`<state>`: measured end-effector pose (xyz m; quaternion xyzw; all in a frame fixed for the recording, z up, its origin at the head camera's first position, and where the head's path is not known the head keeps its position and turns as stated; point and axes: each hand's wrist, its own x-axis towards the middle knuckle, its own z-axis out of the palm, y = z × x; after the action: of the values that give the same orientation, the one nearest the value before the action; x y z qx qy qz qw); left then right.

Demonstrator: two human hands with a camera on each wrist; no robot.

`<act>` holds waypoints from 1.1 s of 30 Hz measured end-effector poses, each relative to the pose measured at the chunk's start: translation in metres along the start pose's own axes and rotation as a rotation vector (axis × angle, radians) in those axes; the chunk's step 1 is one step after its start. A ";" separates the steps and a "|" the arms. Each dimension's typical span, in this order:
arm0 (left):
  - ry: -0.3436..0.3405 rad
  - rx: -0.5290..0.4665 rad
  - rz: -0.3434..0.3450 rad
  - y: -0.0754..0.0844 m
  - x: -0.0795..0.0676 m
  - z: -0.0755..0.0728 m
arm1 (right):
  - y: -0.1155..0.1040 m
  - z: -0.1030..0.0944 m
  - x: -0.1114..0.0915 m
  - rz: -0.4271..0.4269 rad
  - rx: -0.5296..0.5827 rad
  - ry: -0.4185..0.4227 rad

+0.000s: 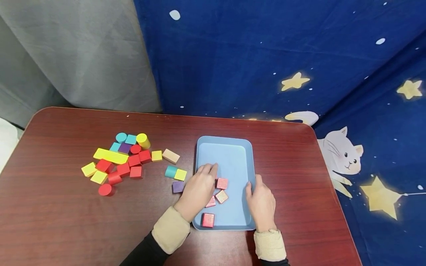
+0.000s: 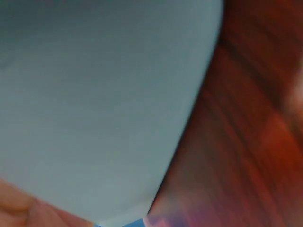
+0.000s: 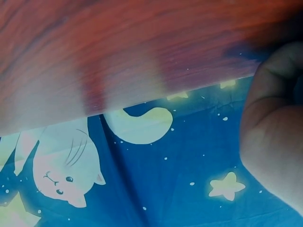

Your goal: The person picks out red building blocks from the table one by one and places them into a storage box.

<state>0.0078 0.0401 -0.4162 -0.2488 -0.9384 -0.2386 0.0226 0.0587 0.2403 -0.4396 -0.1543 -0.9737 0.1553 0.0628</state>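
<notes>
A light blue tray (image 1: 237, 155) lies on the table. My left hand (image 1: 198, 190) reaches over its left rim, fingers pointing away among small blocks. What those fingertips hold, if anything, I cannot tell. Right of the hand sit a pink-red block (image 1: 222, 183) and a pale wooden block (image 1: 221, 196). Another pink block (image 1: 211, 202) is partly covered by the hand, and a red block (image 1: 208, 220) lies in the near left corner. My right hand (image 1: 262, 203) grips the tray's right side, thumb inside the rim and fingers outside. The left wrist view is mostly pale tray surface.
Left of the tray are a purple block (image 1: 178, 187), a teal cylinder (image 1: 171, 171), a small yellow block (image 1: 181, 174) and a wooden block (image 1: 171, 156). Farther left lies a cluster with a long yellow block (image 1: 111, 156) and several red pieces. A blue curtain (image 1: 233, 66) hangs behind the table.
</notes>
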 end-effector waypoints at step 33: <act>0.368 -0.080 -0.457 -0.078 -0.079 -0.058 | 0.001 0.000 0.000 0.002 0.003 -0.012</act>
<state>0.0353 -0.0818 -0.4117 0.0157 -0.9401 -0.3153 0.1285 0.0588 0.2407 -0.4401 -0.1540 -0.9737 0.1577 0.0573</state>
